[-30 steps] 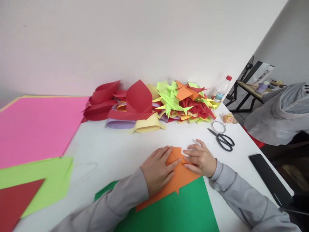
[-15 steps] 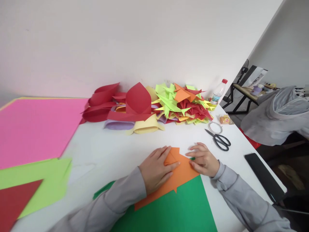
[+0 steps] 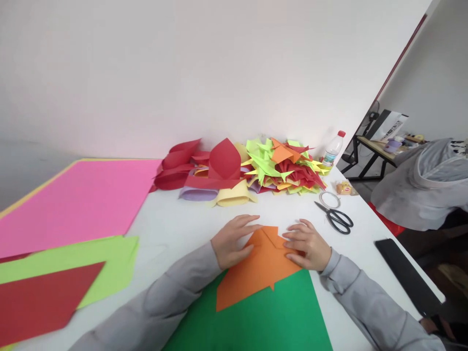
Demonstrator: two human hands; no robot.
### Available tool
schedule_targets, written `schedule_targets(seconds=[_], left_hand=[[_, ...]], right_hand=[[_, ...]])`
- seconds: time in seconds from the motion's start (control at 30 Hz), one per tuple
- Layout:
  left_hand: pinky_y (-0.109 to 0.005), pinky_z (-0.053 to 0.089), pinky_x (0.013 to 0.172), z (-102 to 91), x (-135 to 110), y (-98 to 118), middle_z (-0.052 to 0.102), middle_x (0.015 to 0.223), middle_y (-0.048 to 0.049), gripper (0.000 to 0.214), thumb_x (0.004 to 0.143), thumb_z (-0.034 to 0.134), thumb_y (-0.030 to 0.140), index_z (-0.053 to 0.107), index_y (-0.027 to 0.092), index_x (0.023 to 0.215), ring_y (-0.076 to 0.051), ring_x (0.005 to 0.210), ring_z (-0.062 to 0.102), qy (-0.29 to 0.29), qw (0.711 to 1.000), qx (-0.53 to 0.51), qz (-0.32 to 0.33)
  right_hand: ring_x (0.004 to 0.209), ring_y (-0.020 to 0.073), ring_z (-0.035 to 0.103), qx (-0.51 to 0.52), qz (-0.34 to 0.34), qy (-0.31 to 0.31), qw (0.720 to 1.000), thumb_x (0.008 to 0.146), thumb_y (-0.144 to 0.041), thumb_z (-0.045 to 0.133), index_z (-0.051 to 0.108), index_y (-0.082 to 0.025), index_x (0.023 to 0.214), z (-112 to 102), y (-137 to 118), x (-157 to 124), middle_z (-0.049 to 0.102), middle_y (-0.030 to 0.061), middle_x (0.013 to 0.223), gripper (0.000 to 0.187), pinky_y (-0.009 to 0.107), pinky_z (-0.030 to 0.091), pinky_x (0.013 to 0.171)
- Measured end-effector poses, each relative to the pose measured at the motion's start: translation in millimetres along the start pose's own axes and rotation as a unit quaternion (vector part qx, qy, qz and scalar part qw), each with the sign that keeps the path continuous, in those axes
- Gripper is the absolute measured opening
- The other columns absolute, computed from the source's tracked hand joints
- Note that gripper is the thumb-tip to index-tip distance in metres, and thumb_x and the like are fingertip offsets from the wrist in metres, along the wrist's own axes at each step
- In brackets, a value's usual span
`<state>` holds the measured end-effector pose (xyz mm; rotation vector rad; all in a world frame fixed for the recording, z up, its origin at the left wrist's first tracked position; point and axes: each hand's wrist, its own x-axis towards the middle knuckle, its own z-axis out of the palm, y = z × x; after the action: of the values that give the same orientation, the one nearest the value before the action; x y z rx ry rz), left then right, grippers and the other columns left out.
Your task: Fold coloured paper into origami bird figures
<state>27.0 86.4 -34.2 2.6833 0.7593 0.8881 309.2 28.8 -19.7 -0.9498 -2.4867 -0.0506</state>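
A folded piece of orange paper [image 3: 256,275] lies over a green sheet [image 3: 256,321] on the white table in front of me. At its upper left edge is my left hand [image 3: 234,241], fingers apart and holding nothing. My right hand [image 3: 307,246] rests at the paper's right side, fingers spread and slightly curled, with the fingertips on or just over the orange surface. A crease and a flap show near the top of the paper. Beyond the right hand lie black-handled scissors [image 3: 336,218].
Folded red paper shapes [image 3: 224,161] and a pile of colourful paper pieces [image 3: 265,165] line the wall. Pink sheets [image 3: 87,200] are at left. A bottle [image 3: 332,151], a tape ring [image 3: 329,199] and a black phone-like slab [image 3: 405,275] are at right. A person in grey [image 3: 435,180] sits beyond.
My left hand has lifted off the orange paper's middle and moved to its upper left edge. My right hand has come in over the paper's right side. The camera view has shifted slightly.
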Motion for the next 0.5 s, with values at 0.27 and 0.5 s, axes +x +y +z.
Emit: schedule_targets(seconds=[0.27,0.5], left_hand=[[-0.044,0.044,0.101,9.1,0,-4,0.059,0.130,-0.0132,0.055,0.075,0.056,0.023,0.052,0.018,0.129,-0.027,0.119,0.053,-0.052,0.998,0.028,0.012],[-0.044,0.051,0.085,12.5,4,6,0.063,0.112,-0.0159,0.022,0.079,0.057,0.026,0.067,0.014,0.094,-0.026,0.095,0.058,-0.001,0.992,0.123,0.003]], right_hand=[[0.107,0.0235,0.057,-0.089,0.138,0.075,0.984,0.091,-0.021,0.051,0.069,-0.023,0.102,0,4,4,0.070,0.0085,0.109,0.022,0.053,0.032,0.101],[0.126,0.0294,0.044,-0.007,0.042,-0.058,0.997,0.091,-0.048,0.050,0.063,-0.025,0.119,3,-45,17,0.053,0.0122,0.136,0.038,0.056,0.031,0.104]])
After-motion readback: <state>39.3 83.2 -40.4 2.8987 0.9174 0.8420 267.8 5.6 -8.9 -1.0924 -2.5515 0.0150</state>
